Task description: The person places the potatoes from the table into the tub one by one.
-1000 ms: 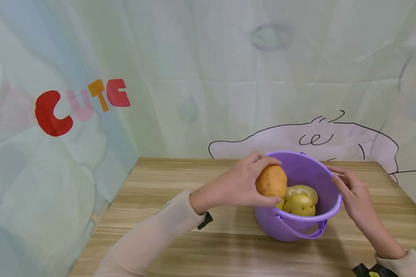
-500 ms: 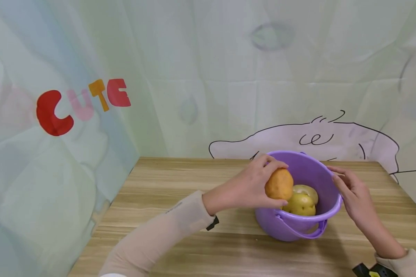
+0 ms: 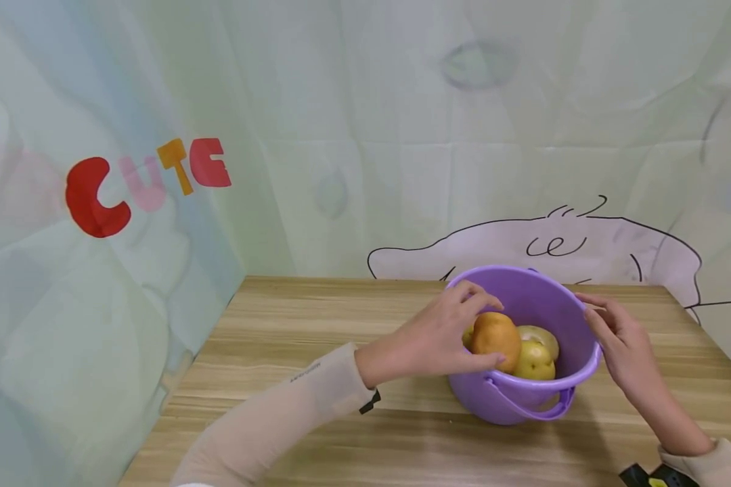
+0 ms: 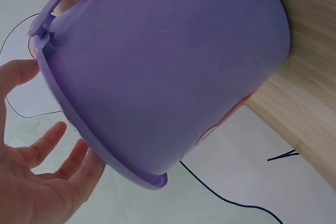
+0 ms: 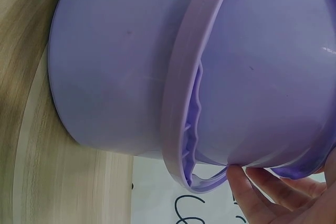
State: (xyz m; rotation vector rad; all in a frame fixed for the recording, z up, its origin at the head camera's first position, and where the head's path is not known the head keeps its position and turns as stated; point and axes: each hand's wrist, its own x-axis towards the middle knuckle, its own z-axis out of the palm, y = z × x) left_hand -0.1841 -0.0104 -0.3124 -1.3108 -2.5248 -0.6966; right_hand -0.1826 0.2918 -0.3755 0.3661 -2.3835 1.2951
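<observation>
A purple bucket (image 3: 499,399) with a rim and carrying handle stands upright on the wooden table. Inside it lies an orange-coloured round fruit (image 3: 497,341), beside a yellow-green fruit (image 3: 535,360) with a small dark dimple and a paler tan one (image 3: 539,335); a bit of another yellowish piece shows at the left. My left hand (image 3: 438,331) reaches over the bucket's left rim, thumb and fingers spread around the orange fruit. In the left wrist view, its fingers are at the bucket's rim. My right hand (image 3: 627,345) rests its fingertips against the bucket's right side, near the rim.
The wooden table (image 3: 317,304) extends left of the bucket and in front of it. Behind stands a pale printed cloth backdrop (image 3: 341,135) with coloured letters and a line drawing. The bucket's handle (image 3: 536,411) hangs down its front.
My left hand has moved the orange fruit right and down into the bucket, and its fingers have spread off the fruit. The right hand and the bucket look unchanged.
</observation>
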